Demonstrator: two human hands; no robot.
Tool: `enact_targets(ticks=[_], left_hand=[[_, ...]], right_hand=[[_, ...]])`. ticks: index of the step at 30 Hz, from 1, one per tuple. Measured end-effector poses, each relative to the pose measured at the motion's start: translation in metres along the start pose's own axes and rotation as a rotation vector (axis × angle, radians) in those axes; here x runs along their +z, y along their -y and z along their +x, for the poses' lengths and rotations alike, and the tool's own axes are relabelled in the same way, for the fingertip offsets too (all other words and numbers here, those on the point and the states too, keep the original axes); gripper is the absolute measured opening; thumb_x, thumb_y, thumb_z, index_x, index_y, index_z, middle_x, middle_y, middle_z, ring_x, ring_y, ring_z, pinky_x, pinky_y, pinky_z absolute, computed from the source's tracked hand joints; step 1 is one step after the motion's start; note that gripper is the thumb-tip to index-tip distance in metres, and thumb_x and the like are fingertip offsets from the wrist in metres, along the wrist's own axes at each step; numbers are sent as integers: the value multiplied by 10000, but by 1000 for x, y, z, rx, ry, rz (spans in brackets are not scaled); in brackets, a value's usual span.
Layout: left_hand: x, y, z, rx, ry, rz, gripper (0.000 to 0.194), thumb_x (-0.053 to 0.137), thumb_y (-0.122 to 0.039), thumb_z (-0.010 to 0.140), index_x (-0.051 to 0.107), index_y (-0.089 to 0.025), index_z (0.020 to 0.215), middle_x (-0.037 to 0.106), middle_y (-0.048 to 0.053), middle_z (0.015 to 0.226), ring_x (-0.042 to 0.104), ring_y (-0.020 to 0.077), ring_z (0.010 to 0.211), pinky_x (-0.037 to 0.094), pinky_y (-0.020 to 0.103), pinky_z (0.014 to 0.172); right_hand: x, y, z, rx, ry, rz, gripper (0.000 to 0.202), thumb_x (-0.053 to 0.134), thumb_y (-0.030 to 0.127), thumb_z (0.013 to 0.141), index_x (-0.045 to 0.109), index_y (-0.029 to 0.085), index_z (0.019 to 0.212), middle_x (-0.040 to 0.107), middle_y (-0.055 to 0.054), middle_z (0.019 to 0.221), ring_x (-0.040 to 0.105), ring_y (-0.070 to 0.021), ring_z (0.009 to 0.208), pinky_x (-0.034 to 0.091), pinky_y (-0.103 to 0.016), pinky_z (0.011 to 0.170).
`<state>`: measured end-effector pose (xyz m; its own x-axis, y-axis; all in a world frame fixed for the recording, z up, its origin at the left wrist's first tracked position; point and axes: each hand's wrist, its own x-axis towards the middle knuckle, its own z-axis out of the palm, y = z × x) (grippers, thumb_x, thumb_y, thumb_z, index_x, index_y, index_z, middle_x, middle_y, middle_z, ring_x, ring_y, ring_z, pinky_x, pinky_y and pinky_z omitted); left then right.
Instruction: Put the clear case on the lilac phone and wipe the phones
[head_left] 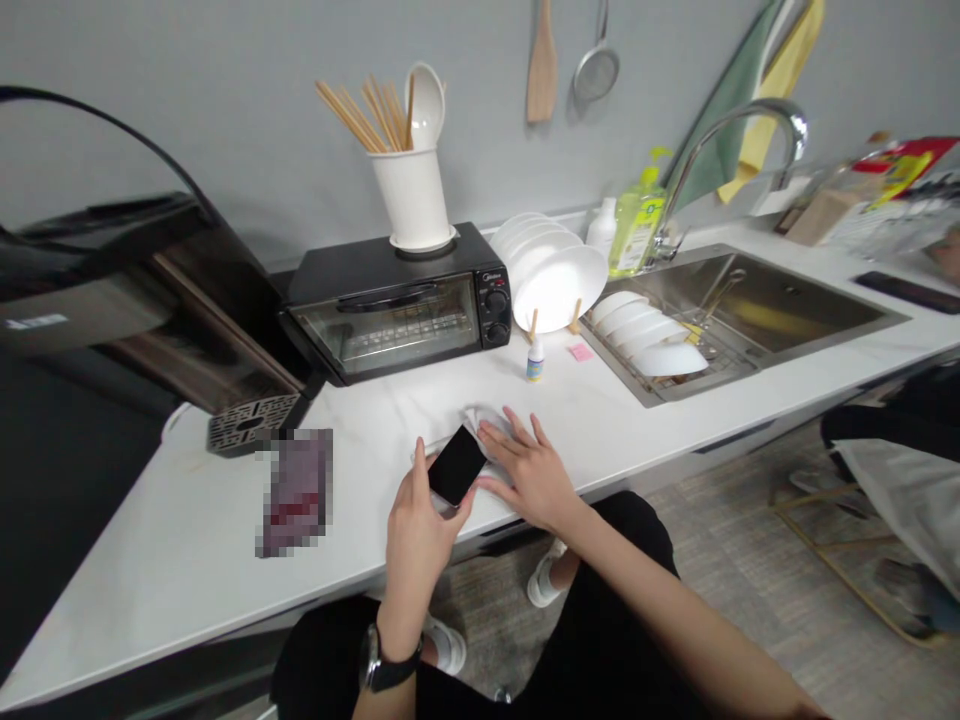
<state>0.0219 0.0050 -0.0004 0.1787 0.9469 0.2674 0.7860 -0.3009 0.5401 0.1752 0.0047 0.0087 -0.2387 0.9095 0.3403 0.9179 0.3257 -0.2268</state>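
Observation:
A black-screened phone is tilted just above the white counter near its front edge. My left hand grips it from below left, thumb and fingers along its sides. At the phone's right side, my right hand has its fingers spread, over a thin whitish sheet or cloth that lies partly behind the phone. Whether the right fingers pinch that sheet is hidden. Beyond the hands stands a small white bottle with a blue and yellow label.
A toaster oven carries a white utensil holder. White plates stand right of it, before a sink with bowls. At left are a black appliance and a pixelated packet. A pink note lies near the sink.

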Motion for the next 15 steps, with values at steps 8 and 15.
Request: enact_targets(ticks=[8,15], left_hand=[[-2,5,-3,-7,49,-10,641,374,-254,679,-9,-233,1191,385,55,1126,411,219,976,355,376,810],[-2,0,-2,12,15,26,649,397,-323,670,32,-216,1195,394,78,1112,387,242,998,360,390,808]], right_hand=[[16,33,16,-136,-12,101,578,286,521,671,304,156,1119,354,-25,1158,70,-191,1136,95,-413,928],[5,15,-3,-165,7,87,573,268,555,658,280,226,1126,365,48,1148,39,-184,1139,93,-424,928]])
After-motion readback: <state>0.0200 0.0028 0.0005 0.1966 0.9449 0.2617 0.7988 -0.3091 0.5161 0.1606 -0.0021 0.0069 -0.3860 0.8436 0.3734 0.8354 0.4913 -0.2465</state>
